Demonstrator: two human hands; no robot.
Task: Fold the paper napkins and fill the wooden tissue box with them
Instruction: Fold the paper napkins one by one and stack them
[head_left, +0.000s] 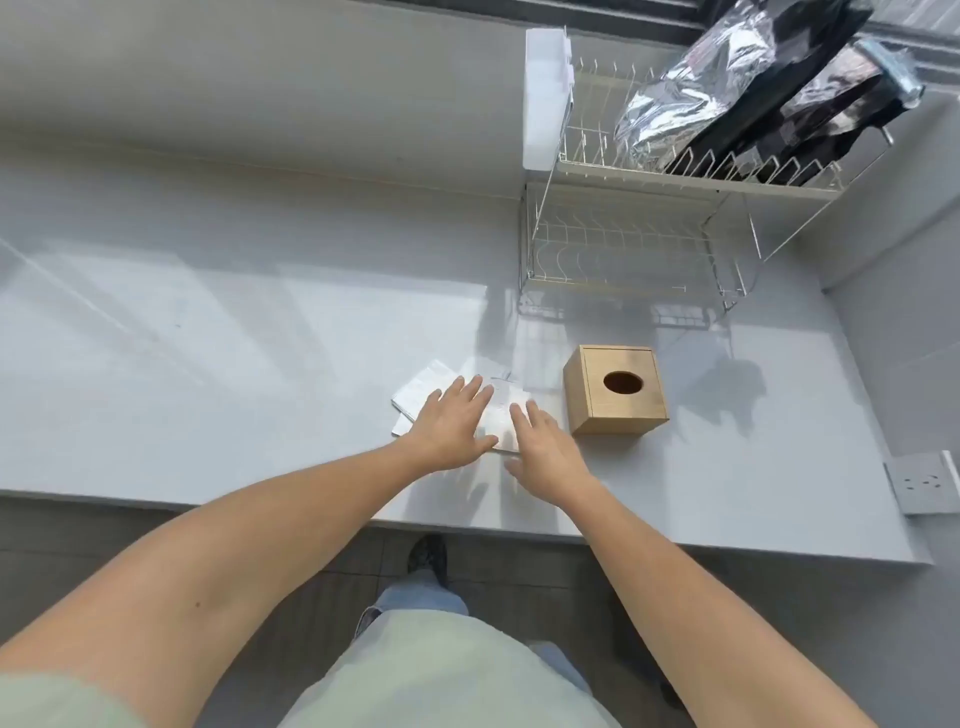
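Observation:
A small pile of white paper napkins (422, 387) lies on the grey counter, just left of a wooden tissue box (613, 389) with an oval hole in its top. My left hand (452, 423) rests flat on the napkins with fingers straight and spread. My right hand (545, 449) lies flat beside it, its fingertips on the napkins' right part, a short gap from the box. Much of the pile is hidden under both hands.
A two-tier wire dish rack (623, 249) stands behind the box, with foil and black bags (727, 88) on its top tier and a white container (545, 98) at its left end. A wall socket (922, 480) sits at the right. The counter's front edge (675, 545) runs below my hands.

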